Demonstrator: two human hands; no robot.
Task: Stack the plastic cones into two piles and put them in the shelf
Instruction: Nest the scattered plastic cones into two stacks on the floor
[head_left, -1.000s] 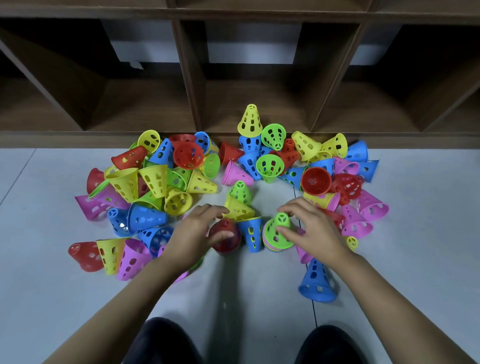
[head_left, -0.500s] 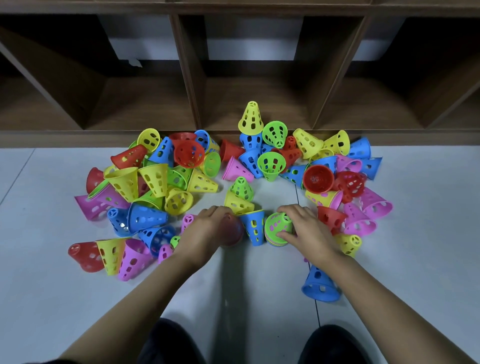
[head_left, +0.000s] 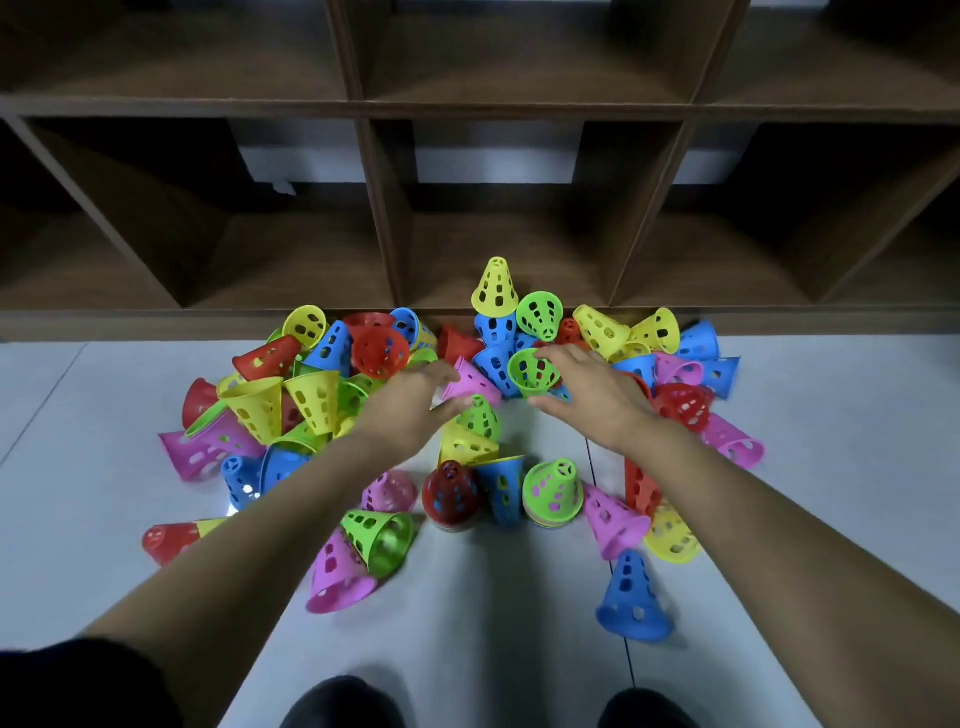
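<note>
In the head view, the left hand (head_left: 410, 400) curled thumb and fingers round a pink perforated plastic cone (head_left: 475, 382) lying on its side. The right hand (head_left: 597, 397) gripped a green perforated plastic cone (head_left: 531, 370) just beside it. Nearer the person, a red-topped cone stack (head_left: 451, 493) and a green-topped cone stack (head_left: 551, 491) stood on the grey floor (head_left: 519, 623), in front of the dark wooden shelf (head_left: 387, 218).
</note>
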